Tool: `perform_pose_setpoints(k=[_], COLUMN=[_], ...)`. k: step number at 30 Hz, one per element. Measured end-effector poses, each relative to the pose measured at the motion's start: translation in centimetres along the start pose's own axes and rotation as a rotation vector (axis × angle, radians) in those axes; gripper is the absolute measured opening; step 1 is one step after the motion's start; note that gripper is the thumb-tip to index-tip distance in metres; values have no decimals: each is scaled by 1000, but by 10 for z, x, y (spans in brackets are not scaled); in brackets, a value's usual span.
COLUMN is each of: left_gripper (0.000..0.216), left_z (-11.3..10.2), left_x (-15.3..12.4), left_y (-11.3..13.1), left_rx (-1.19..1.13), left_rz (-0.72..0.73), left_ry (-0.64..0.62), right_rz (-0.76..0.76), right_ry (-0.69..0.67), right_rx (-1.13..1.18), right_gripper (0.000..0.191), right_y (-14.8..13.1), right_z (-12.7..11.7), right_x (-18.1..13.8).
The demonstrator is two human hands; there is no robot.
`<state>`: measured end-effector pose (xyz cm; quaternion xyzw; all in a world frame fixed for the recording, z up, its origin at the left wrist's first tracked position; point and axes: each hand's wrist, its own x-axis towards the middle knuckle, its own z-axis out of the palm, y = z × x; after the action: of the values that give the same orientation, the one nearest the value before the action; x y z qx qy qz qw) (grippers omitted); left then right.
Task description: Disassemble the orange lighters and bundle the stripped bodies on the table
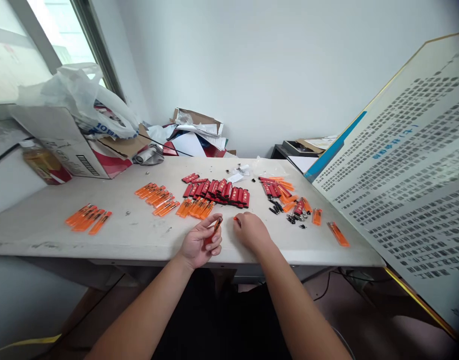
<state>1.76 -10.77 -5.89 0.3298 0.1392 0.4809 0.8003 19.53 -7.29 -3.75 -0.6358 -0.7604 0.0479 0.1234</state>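
My left hand (199,244) is closed round an orange lighter (217,224), held upright with its dark metal top showing above the fingers. A short way to the right, my right hand (252,232) is pinched over a small orange piece (237,219); most of it is hidden by the fingers. Just beyond the hands lie a pile of red lighter sleeves (224,190) with black edges and a row of orange lighters (196,207).
More orange lighters (87,219) lie at the left of the table (139,245). On the right are mixed red and orange lighters (276,189) and small metal and black parts (296,218). A carton (64,135), a bottle (45,162) and a printed board (409,165) flank the table.
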Motion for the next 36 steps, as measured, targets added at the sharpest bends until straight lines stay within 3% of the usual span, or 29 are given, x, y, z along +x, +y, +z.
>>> perform_pose_setpoints(k=[7, 13, 21, 24, 30, 36], left_gripper=[35, 37, 31, 26, 32, 36], left_z=[-18, -36, -46, -47, -46, -62], left_x=[-6, -23, -39, -41, -44, -70], left_y=[26, 43, 39, 38, 35, 42], left_rx=[160, 211, 155, 176, 225, 319], left_rz=[95, 210, 158, 130, 206, 120], left_ry=[200, 323, 137, 110, 79, -1], right_rz=[-63, -126, -345, -369, -365, -342], right_ry=[11, 206, 485, 493, 508, 508], right_rx=[-100, -54, 124, 93, 41, 17], right_gripper=[34, 35, 31, 28, 26, 25], right_y=[3, 19, 25, 23, 22, 17], right_z=[8, 27, 32, 32, 33, 31], right_x=[-7, -9, -6, -6, -8, -14])
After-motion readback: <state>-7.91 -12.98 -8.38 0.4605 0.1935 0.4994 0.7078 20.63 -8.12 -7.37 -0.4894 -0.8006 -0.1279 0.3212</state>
